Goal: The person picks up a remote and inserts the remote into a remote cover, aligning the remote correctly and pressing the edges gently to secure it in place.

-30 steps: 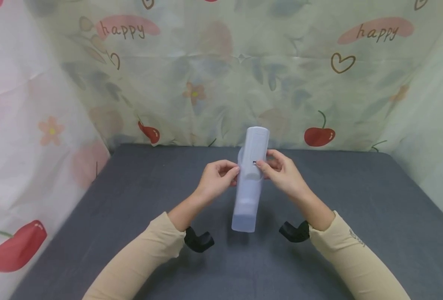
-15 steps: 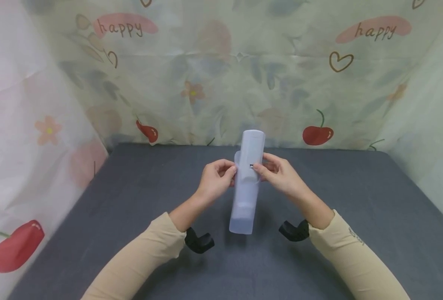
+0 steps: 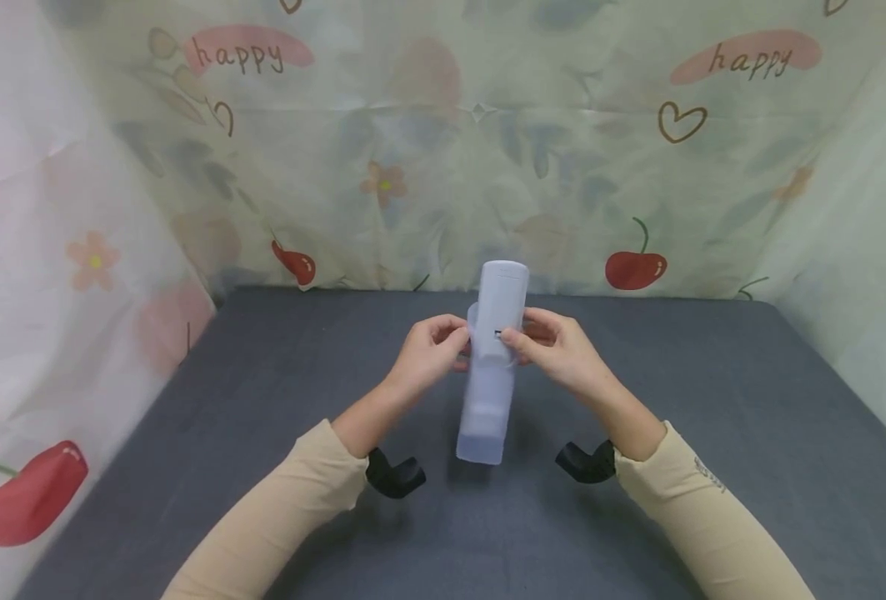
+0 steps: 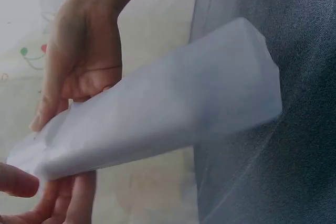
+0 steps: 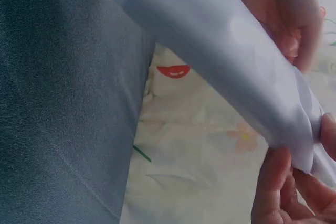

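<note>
Device (image 3: 502, 300) is white, long and narrow, with a small dark mark on its face. Its lower end sits at the mouth of a translucent sleeve (image 3: 485, 408); how far in is hard to tell. Both tilt above the grey bench (image 3: 300, 358). Left hand (image 3: 429, 354): fingers curl, thumb and forefinger pinch the sleeve's edge. Right hand (image 3: 565, 350): part-curled, grips the device, thumb beside the mark.
</note>
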A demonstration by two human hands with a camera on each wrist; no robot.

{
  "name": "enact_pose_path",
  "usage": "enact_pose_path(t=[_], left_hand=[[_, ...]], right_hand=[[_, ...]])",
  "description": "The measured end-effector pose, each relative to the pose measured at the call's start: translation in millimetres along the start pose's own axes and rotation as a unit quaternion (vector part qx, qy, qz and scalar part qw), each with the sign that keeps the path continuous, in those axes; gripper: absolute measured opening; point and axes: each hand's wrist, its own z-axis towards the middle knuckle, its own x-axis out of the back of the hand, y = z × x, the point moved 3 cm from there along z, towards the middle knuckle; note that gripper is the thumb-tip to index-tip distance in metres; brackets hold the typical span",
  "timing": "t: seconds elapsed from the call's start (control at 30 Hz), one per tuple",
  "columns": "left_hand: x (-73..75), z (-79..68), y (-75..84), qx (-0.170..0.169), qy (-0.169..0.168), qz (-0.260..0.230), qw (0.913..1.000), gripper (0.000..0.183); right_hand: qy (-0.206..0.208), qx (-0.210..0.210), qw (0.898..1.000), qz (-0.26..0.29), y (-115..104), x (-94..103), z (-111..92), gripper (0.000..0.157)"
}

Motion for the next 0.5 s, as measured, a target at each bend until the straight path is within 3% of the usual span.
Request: enact_pose_path(t=[0.1, 0.2, 0.33, 0.5], left_hand=[[-0.3, -0.4, 1.0, 0.016, -0.026, 0.004, 0.9995, 0.031], [-0.8, -0.6, 0.2, 0.012, -0.042, 0.025, 0.9988, 0.038], [0.0, 0.8, -1.7, -0.015, -0.042, 0.045, 0.9980, 0.043], [2.9, 1.3, -1.8, -0.052, -0.028, 0.050, 0.9970, 0.036]], right_hand=[[0.019, -0.006, 1.000, 0.000, -0.5, -1.1, 0.4, 0.052], [0.022, -0.002, 1.000, 0.002, -1.3, -2.6, 0.3, 0.051], [0.009, 0.002, 1.000, 0.010, -1.3, -3.0, -2.1, 0.053], [-0.008, -0.001, 1.000, 0.017, 2.2, 0.3, -3.4, 0.054]])
